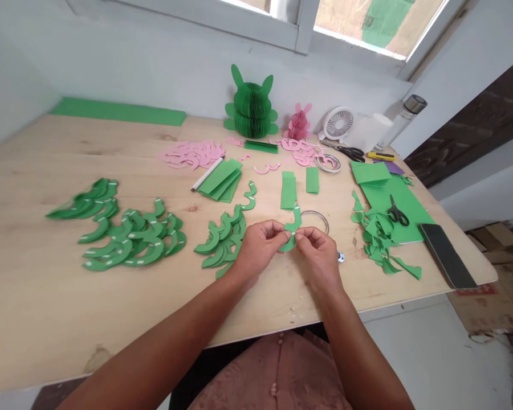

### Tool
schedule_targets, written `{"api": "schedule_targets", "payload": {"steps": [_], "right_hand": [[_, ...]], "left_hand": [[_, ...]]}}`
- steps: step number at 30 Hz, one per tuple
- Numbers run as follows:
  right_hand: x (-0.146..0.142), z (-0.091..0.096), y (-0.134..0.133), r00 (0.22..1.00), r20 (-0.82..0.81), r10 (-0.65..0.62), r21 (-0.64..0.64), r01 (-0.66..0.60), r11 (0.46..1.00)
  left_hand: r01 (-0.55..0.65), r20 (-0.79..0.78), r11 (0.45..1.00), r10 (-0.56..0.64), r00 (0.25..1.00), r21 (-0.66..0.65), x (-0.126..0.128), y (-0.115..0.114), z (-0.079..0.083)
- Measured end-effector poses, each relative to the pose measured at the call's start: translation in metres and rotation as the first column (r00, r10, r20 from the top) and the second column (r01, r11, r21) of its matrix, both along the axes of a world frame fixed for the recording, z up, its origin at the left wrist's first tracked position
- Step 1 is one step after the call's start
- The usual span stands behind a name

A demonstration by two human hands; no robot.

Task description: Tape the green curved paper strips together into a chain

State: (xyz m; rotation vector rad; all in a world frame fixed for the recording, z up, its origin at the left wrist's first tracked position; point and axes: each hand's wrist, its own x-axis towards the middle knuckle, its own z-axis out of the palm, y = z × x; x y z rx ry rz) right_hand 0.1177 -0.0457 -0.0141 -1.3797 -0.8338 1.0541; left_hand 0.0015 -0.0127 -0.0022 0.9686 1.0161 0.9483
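Between my two hands is a curved green paper cutout (297,215) with small white strips on it. My left hand (263,242) pinches its left side, and my right hand (318,250) pinches it from the right, fingertips close together. The fingers cover part of its lower curve. Just behind lies a ring of tape (326,221), and a small blue-and-white object (341,257) sits beside my right hand. Left of my left hand is a pile of similar green curved cutouts (222,236). A folded green paper strip (288,191) lies beyond my hands.
More green cutouts with white strips (132,236) are heaped at left. Green scraps (376,233), black scissors (397,213) and a phone (447,256) lie at right. At the back stand green (252,108) and pink (298,124) paper figures and a small fan (338,123).
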Motion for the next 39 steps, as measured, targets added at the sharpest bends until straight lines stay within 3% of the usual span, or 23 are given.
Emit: {"api": "schedule_targets", "payload": {"steps": [18, 33, 39], "right_hand": [[-0.0007, 0.0022, -0.0014, 1.000, 0.015, 0.010, 0.014, -0.010, 1.000], [0.0002, 0.0003, -0.0015, 1.000, 0.027, 0.002, 0.009, -0.002, 1.000], [0.0005, 0.0010, -0.0012, 0.999, 0.054, 0.003, 0.002, -0.003, 1.000]], "left_hand": [[0.033, 0.027, 0.999, -0.032, 0.999, -0.014, -0.0014, 0.0003, 0.0032], [0.017, -0.057, 0.997, -0.013, 0.998, 0.071, -0.0006, -0.0007, 0.0024], [0.020, -0.036, 0.999, -0.019, 0.999, 0.028, -0.0011, -0.0013, 0.0044]]}}
